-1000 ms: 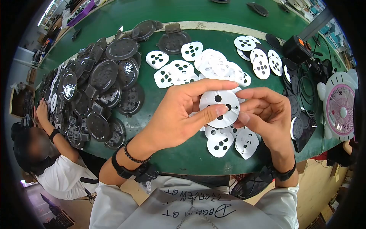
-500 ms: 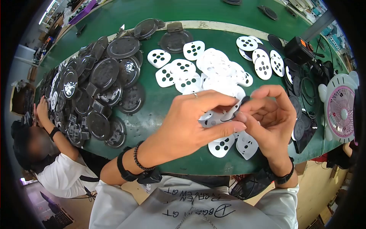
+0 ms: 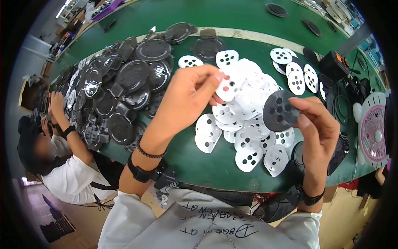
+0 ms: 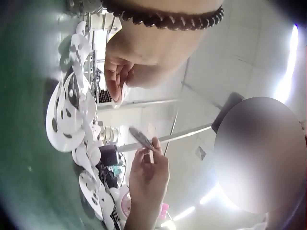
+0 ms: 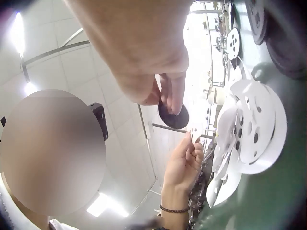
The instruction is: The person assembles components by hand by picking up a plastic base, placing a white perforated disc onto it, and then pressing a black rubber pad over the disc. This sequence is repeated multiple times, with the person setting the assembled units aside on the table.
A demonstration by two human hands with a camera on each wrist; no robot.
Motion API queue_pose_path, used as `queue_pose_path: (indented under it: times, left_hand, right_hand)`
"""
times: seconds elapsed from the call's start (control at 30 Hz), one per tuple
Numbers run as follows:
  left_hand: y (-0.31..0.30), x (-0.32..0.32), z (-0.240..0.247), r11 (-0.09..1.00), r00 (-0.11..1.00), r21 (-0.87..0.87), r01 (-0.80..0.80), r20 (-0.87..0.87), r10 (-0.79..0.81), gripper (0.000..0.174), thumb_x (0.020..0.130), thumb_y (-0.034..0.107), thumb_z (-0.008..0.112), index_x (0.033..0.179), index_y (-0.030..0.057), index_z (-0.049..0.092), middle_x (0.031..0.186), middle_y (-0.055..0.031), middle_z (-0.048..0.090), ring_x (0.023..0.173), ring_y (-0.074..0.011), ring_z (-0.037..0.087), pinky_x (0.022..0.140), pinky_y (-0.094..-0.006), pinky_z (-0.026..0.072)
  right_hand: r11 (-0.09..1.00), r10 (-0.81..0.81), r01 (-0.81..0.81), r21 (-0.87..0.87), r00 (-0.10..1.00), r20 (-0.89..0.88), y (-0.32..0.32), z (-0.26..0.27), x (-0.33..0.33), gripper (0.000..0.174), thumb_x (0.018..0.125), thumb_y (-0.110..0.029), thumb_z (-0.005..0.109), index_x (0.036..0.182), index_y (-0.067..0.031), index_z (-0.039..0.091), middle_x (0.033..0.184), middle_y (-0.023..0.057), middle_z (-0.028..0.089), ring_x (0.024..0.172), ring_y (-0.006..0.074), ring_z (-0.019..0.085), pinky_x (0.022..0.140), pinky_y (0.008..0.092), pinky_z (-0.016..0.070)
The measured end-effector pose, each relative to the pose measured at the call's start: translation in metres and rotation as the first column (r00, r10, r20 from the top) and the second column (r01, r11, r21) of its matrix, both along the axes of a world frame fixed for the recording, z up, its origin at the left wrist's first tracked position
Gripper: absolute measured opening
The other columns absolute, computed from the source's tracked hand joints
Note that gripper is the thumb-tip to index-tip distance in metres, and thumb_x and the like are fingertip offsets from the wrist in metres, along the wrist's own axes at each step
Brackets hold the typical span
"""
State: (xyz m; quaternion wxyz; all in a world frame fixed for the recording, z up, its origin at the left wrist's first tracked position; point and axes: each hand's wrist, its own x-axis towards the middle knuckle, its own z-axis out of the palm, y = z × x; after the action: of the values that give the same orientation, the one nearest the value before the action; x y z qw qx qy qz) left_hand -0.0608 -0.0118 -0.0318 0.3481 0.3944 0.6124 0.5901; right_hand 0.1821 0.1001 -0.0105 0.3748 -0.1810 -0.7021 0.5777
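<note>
In the head view my left hand pinches a white disc with round holes between thumb and fingers, above a heap of similar white discs. My right hand pinches a dark grey disc with several holes by its right edge, raised at the heap's right side. The two held discs are apart. In the left wrist view the dark disc stands tilted in the right fingertips. The right wrist view has the white disc upright in the left hand.
Several black round housings are piled at left, where another person reaches in. More white discs lie at the back right, near a black box, cables and a pink-and-white fan. The green table's front edge is near my body.
Both hands were together at one white disc, which turned edge-on with a dark edge showing. Now they are apart, the white disc in the left and the dark disc in the right.
</note>
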Motion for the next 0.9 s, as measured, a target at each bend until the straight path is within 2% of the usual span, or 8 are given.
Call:
queue_pose_path:
  times: [0.13,0.2,0.27,0.43,0.53,0.63,0.77,0.9]
  left_hand:
    - [-0.013,-0.017,0.022,0.956,0.891,-0.293,0.017,-0.429,-0.147,0.032,0.101,0.021,0.058,0.114,-0.0071,0.065,0.095,-0.0049,0.068,0.081,-0.0058,0.058,0.069,-0.0218,0.0477]
    - [-0.019,-0.042,0.018,0.99,0.88,0.026,-0.139,-0.456,0.135,0.031,0.101,0.021,0.06,0.115,-0.0059,0.065,0.093,-0.0022,0.066,0.083,-0.0047,0.056,0.071,-0.0207,0.0447]
    - [-0.03,-0.06,0.028,0.962,0.85,-0.054,-0.268,-0.484,0.21,0.029,0.097,0.019,0.063,0.114,-0.0049,0.065,0.097,-0.0056,0.069,0.085,-0.0103,0.057,0.077,-0.026,0.047]
    - [-0.031,-0.075,0.011,0.942,0.397,0.047,-0.332,-0.899,0.185,0.038,0.086,0.024,0.074,0.113,-0.0013,0.066,0.101,-0.0145,0.069,0.09,-0.0263,0.063,0.08,-0.0362,0.0512]
    - [0.003,-0.068,0.013,0.96,0.45,0.03,-0.277,-0.879,0.157,0.038,0.086,0.026,0.074,0.112,-0.0007,0.066,0.104,-0.016,0.068,0.094,-0.031,0.064,0.084,-0.0394,0.0516]
    - [0.056,-0.073,0.008,0.948,0.429,-0.122,-0.293,-0.903,0.016,0.064,0.079,0.041,0.078,0.116,-0.0083,0.059,0.105,-0.0242,0.066,0.101,-0.0376,0.063,0.087,-0.0461,0.0512]
    - [0.098,-0.077,-0.009,0.809,0.459,-0.421,-0.409,-0.862,-0.216,0.109,0.065,0.056,0.086,0.127,-0.0206,0.04,0.122,-0.0438,0.05,0.115,-0.0558,0.054,0.097,-0.0553,0.0481]
    - [0.098,-0.08,-0.007,0.837,0.569,-0.4,-0.372,-0.811,-0.135,0.104,0.065,0.045,0.089,0.13,-0.0178,0.038,0.121,-0.0414,0.052,0.117,-0.0523,0.054,0.101,-0.0482,0.0464]
  right_hand:
    - [0.991,-0.038,0.027,0.131,0.996,0.083,0.008,0.004,0.01,0.03,0.091,-0.002,0.053,0.117,0.0078,0.066,0.106,0.0099,0.061,0.095,0.0137,0.057,0.081,0.0252,0.0498]
    - [0.999,-0.052,0.052,0.008,0.998,0.026,0.003,0.008,0.005,0.032,0.091,-0.003,0.055,0.118,0.0081,0.065,0.108,0.0098,0.059,0.097,0.0137,0.058,0.081,0.0266,0.0509]
    - [0.988,-0.098,0.089,0.123,0.993,0.068,0.009,-0.001,0.009,0.03,0.09,0.0,0.059,0.118,0.008,0.064,0.112,0.011,0.058,0.1,0.015,0.058,0.083,0.0281,0.0516]
    - [0.942,-0.087,0.072,0.328,0.996,0.032,0.019,-0.005,0.008,0.017,0.091,0.001,0.06,0.108,0.0055,0.06,0.121,0.0129,0.054,0.112,0.0178,0.056,0.09,0.0285,0.0483]
    - [0.904,-0.161,0.14,0.403,0.987,0.019,0.017,-0.003,0.002,0.013,0.097,-0.004,0.055,0.108,0.0015,0.051,0.12,0.0153,0.057,0.112,0.0198,0.06,0.09,0.0291,0.0489]
    - [0.997,-0.043,0.041,-0.06,0.999,-0.02,0.013,-0.006,0.003,0.015,0.102,-0.005,0.05,0.115,-0.0008,0.043,0.108,0.0112,0.059,0.095,0.0168,0.065,0.078,0.0314,0.0586]
    - [0.996,-0.087,0.086,-0.02,0.995,-0.053,0.007,0.0,-0.006,0.032,0.097,0.003,0.054,0.128,0.0008,0.046,0.111,0.0105,0.056,0.1,0.0179,0.065,0.076,0.0293,0.061]
    - [0.995,-0.091,0.093,0.022,0.992,-0.084,0.01,0.001,-0.002,0.034,0.093,0.006,0.058,0.126,0.0013,0.05,0.114,0.0111,0.057,0.101,0.0182,0.065,0.075,0.0279,0.0598]
